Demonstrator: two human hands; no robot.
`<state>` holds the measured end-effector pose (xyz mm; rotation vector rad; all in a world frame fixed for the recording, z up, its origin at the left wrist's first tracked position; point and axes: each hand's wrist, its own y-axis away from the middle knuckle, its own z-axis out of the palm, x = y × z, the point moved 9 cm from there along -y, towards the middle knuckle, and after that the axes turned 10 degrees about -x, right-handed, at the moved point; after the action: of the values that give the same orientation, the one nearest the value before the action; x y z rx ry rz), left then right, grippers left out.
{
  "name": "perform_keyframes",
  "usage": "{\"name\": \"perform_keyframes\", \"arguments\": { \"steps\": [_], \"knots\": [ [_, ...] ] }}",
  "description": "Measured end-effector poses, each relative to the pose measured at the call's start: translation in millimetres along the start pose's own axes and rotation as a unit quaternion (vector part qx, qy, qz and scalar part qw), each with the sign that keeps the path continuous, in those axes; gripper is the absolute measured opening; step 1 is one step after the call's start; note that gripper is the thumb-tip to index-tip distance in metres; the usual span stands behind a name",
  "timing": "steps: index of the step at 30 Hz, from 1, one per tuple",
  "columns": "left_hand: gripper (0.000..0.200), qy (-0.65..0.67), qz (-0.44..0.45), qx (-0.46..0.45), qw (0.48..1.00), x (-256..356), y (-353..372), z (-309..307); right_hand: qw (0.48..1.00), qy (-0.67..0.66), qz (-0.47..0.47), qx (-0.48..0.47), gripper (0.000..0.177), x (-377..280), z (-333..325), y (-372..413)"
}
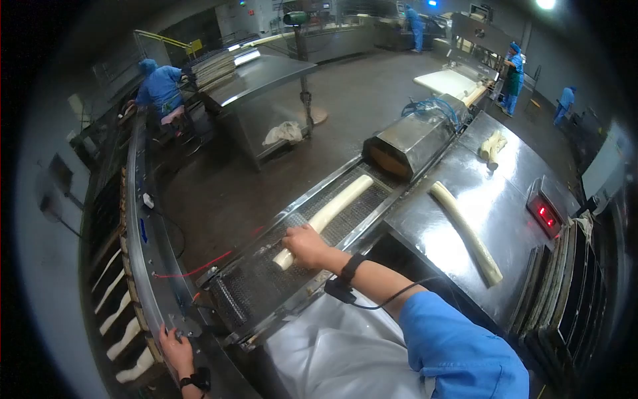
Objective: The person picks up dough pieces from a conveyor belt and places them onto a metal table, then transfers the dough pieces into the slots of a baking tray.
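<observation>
A long, pale dough roll (342, 203) lies lengthwise on the mesh conveyor belt (249, 282). My right hand (302, 246) is wrapped over the roll near its closer end. At the lower left, my left hand (175, 349) rests at the metal rail beside the machine, its fingers spread and nothing held in them. Another long dough roll (467, 233) lies on the steel table (415, 216) to the right. Farther back on that table is a small folded heap of dough (492, 147).
A scale with a red display (546, 214) and stacked trays (555, 292) stand at right. A metal housing (415, 136) covers the belt's far part. Dough strips (126, 339) lie in trays at left. A co-worker (159, 90) sits at upper left; others stand far back.
</observation>
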<state>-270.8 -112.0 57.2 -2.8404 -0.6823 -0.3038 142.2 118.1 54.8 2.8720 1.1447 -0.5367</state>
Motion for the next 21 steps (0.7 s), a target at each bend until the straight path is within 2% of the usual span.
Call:
{"name": "perform_keyframes", "arguments": {
  "steps": [1,3,4,5,6,7,8,9,10,11,12,13,15,19,21],
  "knots": [
    [0.029,0.001,0.005,-0.002,1.0,-2,-1,3,0.996,-0.092,0.016,-0.015,0.017,6,-3,3],
    [0.029,-0.016,0.02,0.004,1.0,-9,-3,6,0.94,-0.315,0.068,0.11,0.034,38,-38,35],
    [0.029,-0.015,0.023,0.002,1.0,-10,-4,7,0.88,-0.427,0.179,0.11,0.041,71,-40,57],
    [0.029,-0.021,0.022,0.0,1.0,-10,-4,7,0.812,-0.538,0.182,0.137,0.045,106,-38,83],
    [0.03,-0.026,0.021,-0.002,0.999,-10,-4,8,0.715,-0.609,0.218,0.265,0.045,126,-64,127],
    [0.03,-0.024,0.024,-0.004,0.999,-9,-4,9,0.678,-0.611,0.224,0.343,0.04,147,-83,170],
    [0.03,-0.032,0.026,0.0,0.999,-9,-4,8,0.659,-0.6,0.202,0.407,0.035,169,-92,214],
    [0.03,-0.039,0.027,0.005,0.999,-8,-3,7,0.626,-0.561,0.296,0.453,0.031,202,-83,271],
    [0.03,-0.036,0.029,0.004,0.999,-6,-4,7,0.625,-0.446,0.385,0.512,0.033,210,-94,330],
    [0.03,-0.037,0.028,0.007,0.999,-6,-2,7,0.634,-0.389,0.363,0.561,0.031,231,-88,382],
    [0.03,-0.038,0.026,0.009,0.999,-6,-1,6,0.703,-0.203,0.479,0.484,0.034,205,-111,422],
    [0.03,-0.036,0.026,0.008,0.999,-6,-1,6,0.683,-0.077,0.54,0.485,0.041,208,-105,472],
    [0.028,-0.029,0.024,0.003,0.999,-7,-2,6,0.702,0.139,0.594,0.366,0.044,172,-126,513],
    [0.027,-0.041,0.034,0.013,0.998,-5,-4,5,0.67,0.091,0.611,0.411,0.054,179,-109,564],
    [0.027,-0.032,0.017,-0.006,0.999,2,-2,-3,0.688,0.061,0.689,0.217,0.063,178,-105,530]
  ]
}}
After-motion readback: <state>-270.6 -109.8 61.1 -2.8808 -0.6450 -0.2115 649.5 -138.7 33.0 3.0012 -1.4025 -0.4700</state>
